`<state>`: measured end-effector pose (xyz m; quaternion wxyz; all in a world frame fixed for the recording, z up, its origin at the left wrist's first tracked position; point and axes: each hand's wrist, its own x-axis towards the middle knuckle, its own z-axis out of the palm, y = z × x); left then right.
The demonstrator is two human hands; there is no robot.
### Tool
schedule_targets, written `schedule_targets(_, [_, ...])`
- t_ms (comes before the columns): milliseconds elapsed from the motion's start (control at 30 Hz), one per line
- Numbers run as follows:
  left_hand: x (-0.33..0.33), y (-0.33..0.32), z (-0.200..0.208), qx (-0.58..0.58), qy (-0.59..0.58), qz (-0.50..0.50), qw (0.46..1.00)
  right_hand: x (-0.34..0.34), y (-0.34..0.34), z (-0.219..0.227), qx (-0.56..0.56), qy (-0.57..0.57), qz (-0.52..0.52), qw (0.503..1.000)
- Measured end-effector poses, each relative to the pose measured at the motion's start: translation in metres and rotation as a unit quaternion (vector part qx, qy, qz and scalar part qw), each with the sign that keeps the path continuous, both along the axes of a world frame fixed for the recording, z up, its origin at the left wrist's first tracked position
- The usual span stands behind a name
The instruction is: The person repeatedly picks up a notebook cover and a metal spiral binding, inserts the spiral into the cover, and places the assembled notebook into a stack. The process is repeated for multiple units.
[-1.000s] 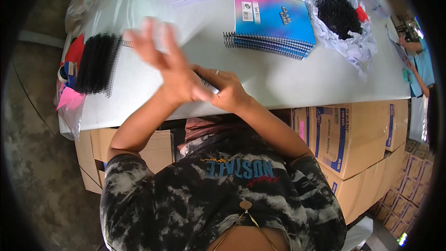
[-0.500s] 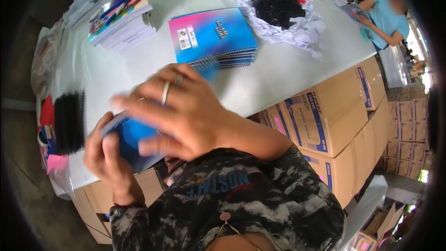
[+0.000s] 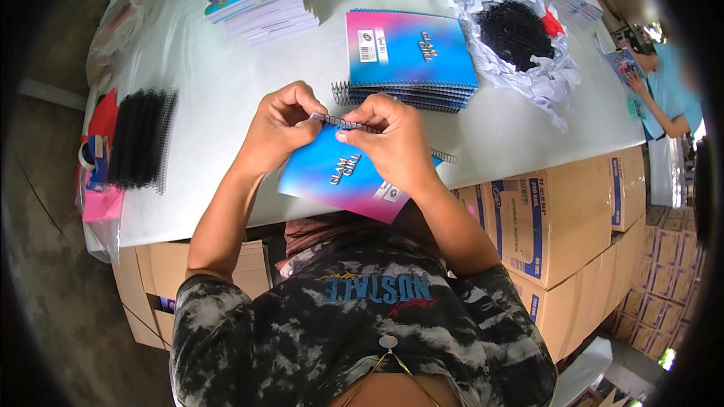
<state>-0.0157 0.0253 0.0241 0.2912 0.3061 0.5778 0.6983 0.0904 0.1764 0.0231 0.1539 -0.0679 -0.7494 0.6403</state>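
A blue-and-pink notebook (image 3: 317, 169) is held in front of me above the table edge, its cover facing up. Along its far edge runs a black spiral coil (image 3: 445, 156), with one end sticking out past my right hand. My left hand (image 3: 283, 130) is closed in a pinch at the notebook's far left corner, by the other coil end. The fingers of my right hand (image 3: 394, 138) pinch the coil and edge near the middle. Just beyond lies a stack of similar spiral notebooks (image 3: 411, 49), with loose coil ends poking out at its left.
A bundle of black coils (image 3: 139, 139) lies at the left beside a tape roll (image 3: 88, 154). Another pile of books (image 3: 264, 4) stands at the back. Crumpled wrapping (image 3: 558, 98) holds a black coil heap (image 3: 516, 36). Cartons (image 3: 562, 215) stand right; a co-worker (image 3: 671, 90) works beyond.
Both hands have moved from a blurred hold on a blue item at lower left to the notebook's far edge, side by side. The view has shifted, so table things appear farther right.
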Motion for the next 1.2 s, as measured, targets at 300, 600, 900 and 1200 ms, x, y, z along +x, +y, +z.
schedule_targets(300, [0.011,0.006,0.043,-0.082,0.265,0.022,0.961,0.019,0.024,0.04,0.052,0.135,-0.076,0.987])
schedule_targets(600, [-0.024,0.122,0.024,-0.074,0.251,0.412,0.873,-0.014,0.162,-0.055,-0.037,0.222,-0.342,0.912])
schedule_targets(900, [-0.007,0.121,-0.071,-0.033,0.296,0.425,0.855,-0.017,0.143,-0.103,0.013,0.19,-0.351,0.917])
schedule_targets(1200, [-0.013,0.136,-0.073,0.007,0.214,0.475,0.854,-0.023,0.135,-0.097,0.056,0.248,-0.42,0.871])
